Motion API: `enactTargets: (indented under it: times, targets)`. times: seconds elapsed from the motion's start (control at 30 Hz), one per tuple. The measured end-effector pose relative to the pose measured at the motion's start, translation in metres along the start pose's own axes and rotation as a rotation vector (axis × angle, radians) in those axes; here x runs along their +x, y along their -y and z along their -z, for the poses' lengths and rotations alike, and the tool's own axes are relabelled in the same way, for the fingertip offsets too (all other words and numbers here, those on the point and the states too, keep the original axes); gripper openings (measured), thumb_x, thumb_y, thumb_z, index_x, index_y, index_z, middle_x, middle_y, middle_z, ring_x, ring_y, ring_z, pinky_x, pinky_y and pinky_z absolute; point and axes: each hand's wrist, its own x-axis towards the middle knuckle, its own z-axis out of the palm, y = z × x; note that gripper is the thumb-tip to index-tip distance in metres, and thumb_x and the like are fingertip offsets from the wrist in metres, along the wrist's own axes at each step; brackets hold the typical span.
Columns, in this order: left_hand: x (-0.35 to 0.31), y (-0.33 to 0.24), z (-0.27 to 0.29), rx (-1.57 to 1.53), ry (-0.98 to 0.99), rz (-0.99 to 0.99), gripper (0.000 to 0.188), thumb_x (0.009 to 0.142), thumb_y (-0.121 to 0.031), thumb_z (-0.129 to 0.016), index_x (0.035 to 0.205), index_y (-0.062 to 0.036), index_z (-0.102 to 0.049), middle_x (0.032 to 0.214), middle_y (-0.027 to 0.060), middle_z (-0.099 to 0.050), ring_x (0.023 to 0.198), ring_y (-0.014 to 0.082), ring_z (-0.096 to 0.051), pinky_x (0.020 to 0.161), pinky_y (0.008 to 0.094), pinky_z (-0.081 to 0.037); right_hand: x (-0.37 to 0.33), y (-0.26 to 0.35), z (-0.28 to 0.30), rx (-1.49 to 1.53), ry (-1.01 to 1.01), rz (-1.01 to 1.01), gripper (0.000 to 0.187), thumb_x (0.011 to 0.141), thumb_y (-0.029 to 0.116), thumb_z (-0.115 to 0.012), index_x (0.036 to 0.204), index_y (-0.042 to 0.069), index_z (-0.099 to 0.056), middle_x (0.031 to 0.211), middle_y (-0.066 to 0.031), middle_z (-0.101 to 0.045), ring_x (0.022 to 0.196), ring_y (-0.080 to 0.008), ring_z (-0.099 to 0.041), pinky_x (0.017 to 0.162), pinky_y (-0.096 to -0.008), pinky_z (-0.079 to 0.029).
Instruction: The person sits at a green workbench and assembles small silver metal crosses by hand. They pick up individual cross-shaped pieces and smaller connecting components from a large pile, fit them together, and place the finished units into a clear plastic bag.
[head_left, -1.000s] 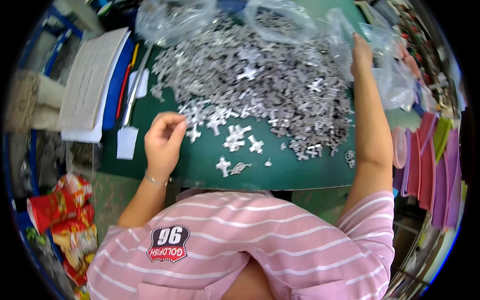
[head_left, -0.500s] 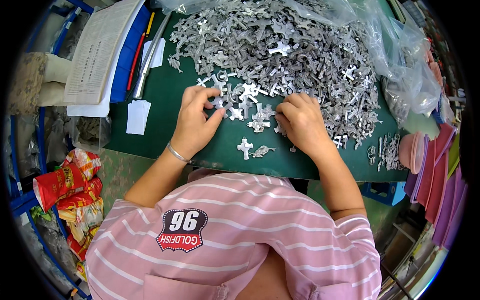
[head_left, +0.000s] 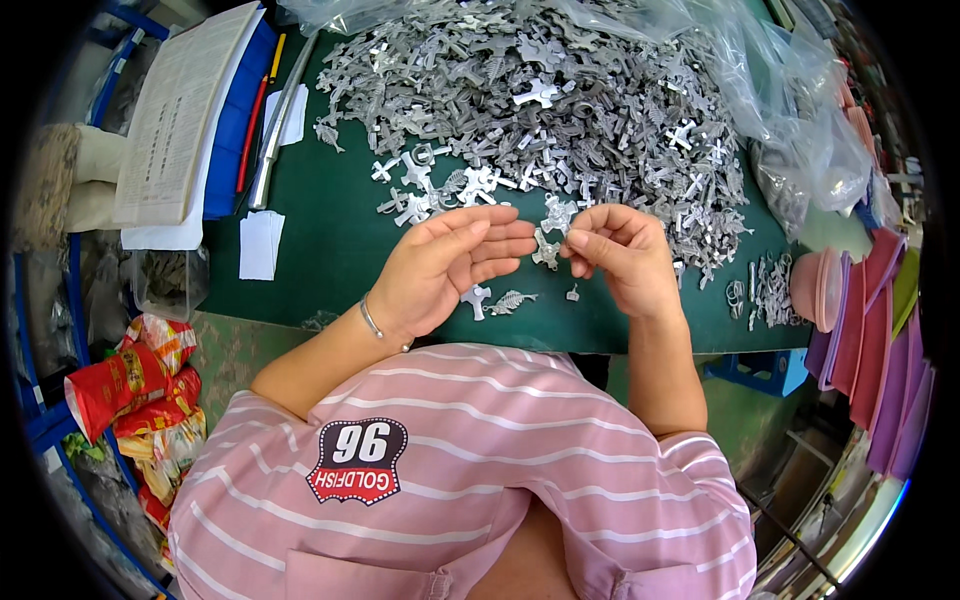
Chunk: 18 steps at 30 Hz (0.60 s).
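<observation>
My left hand (head_left: 450, 255) is turned palm up over the near part of the green table, fingers stretched toward the right, with nothing visible in it. Facing it, my right hand (head_left: 625, 255) pinches thumb and fingers together on a silver cross pendant (head_left: 546, 250). Another cross-shaped piece (head_left: 558, 213) shows just above those fingertips; whether it is held too is unclear. Below my left fingers lie a small cross (head_left: 476, 300), partly covered, and a fishbone-shaped pendant (head_left: 512, 302). A tiny metal piece (head_left: 572, 293) rests below my right hand.
A large heap of grey metal pendants (head_left: 560, 110) covers the back of the table (head_left: 300, 250), under clear plastic bags (head_left: 800, 110). Several loose crosses (head_left: 415, 185) lie before it. At left are papers (head_left: 180, 120), white cards (head_left: 261, 245) and pens; at right, a pink cup (head_left: 816, 285).
My left hand has moved right and turned palm up, away from the loose crosses. My right hand has lifted and turned, now with metal pieces showing at its fingertips. The view has shifted slightly.
</observation>
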Motion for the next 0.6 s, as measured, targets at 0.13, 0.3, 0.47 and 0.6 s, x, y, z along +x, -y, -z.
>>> enactTargets:
  times: [0.13, 0.3, 0.47, 0.6]
  targets:
    - [0.0, -0.005, -0.008, -0.082, 0.066, 0.034, 0.044, 0.096, -0.02, -0.034, 0.128, 0.009, -0.037, 0.123, 0.0219, -0.049, 0.117, 0.0306, -0.049, 0.097, 0.0383, -0.042, -0.002, 0.001, -0.004, -0.014, -0.033, -0.008, 0.006, 0.081, 0.005, -0.063, 0.082, -0.002, -0.062, 0.071, -0.0068, -0.064, 0.056, -0.009, -0.056, 0.051, -0.0203, -0.045]
    - [0.001, -0.006, -0.008, -0.142, 0.068, 0.05, 0.046, 0.096, -0.023, -0.033, 0.13, 0.0085, -0.034, 0.125, 0.0226, -0.047, 0.118, 0.0313, -0.047, 0.097, 0.0392, -0.042, -0.007, -0.008, -0.02, -0.652, -0.284, 0.39, 0.007, 0.077, 0.004, -0.067, 0.08, 0.0, -0.063, 0.075, -0.0062, -0.063, 0.061, -0.0106, -0.058, 0.053, -0.0231, -0.046]
    - [0.001, -0.007, -0.002, -0.248, 0.021, 0.092, 0.04, 0.095, -0.022, -0.036, 0.124, 0.0051, -0.042, 0.114, 0.0177, -0.053, 0.107, 0.0268, -0.054, 0.093, 0.0396, -0.044, -0.004, 0.0, -0.02, -0.849, -0.199, 0.683, 0.008, 0.075, 0.0, -0.064, 0.083, 0.0, -0.062, 0.077, -0.0119, -0.059, 0.063, -0.0224, -0.058, 0.057, -0.0291, -0.047]
    - [0.001, -0.008, 0.004, -0.186, -0.179, 0.024, 0.012, 0.091, -0.017, -0.049, 0.096, -0.0063, -0.052, 0.078, 0.0002, -0.046, 0.069, 0.0112, -0.046, 0.061, 0.0252, -0.042, -0.006, -0.006, -0.006, -1.041, -0.166, 0.564, 0.013, 0.073, 0.003, -0.066, 0.084, 0.002, -0.061, 0.077, -0.0109, -0.057, 0.069, -0.0276, -0.058, 0.061, -0.0332, -0.047]
